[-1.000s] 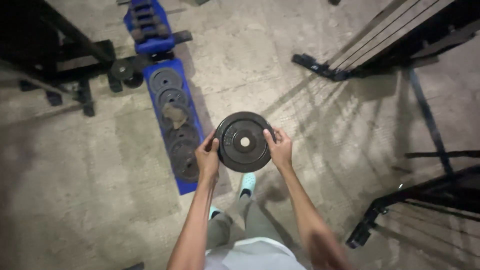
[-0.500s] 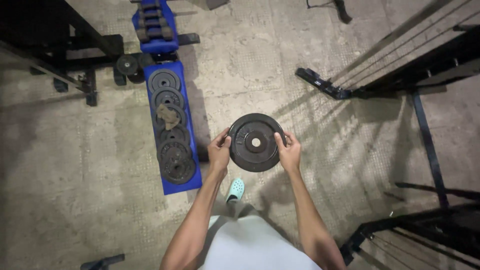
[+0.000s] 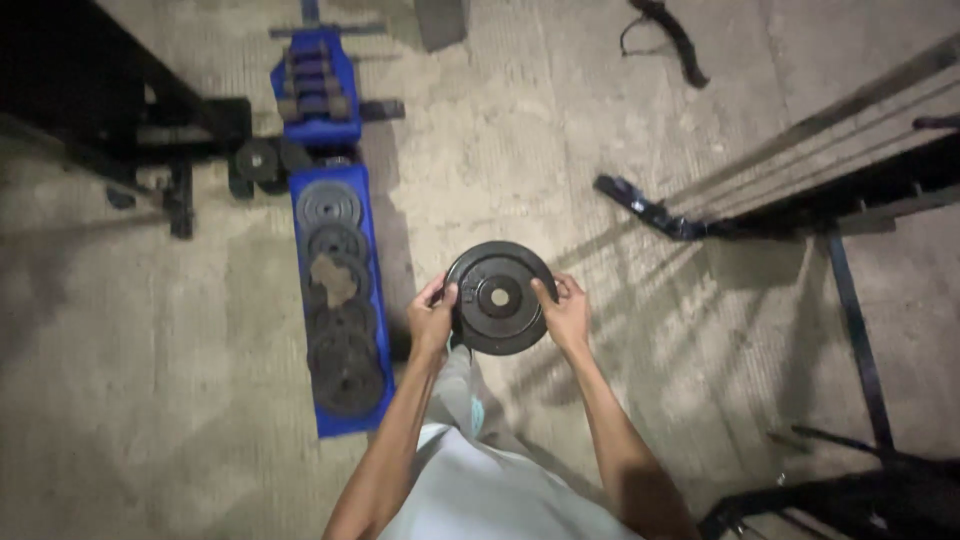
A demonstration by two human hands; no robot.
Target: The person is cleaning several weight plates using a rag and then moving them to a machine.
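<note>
A worn concrete gym floor [image 3: 150, 350] spreads below, with a blue padded bench [image 3: 375, 215] carrying more plates at left. The round black iron weight plate [image 3: 500, 298] hangs in front of the person, the left hand [image 3: 430, 322] and right hand [image 3: 566, 314] clamped on opposite rims. It looks heavy, rigid and smooth, best gripped at the edges.

Weight plate [image 3: 499, 297]: dark matt cast metal. Floor [image 3: 130, 330]: rough stained concrete. Bench pad [image 3: 345, 300]: blue, smooth vinyl-like.

The black metal rack [image 3: 70, 110] runs off the left edge; the round black iron weight plate [image 3: 500, 298] hides the person's fingertips behind its rim
</note>
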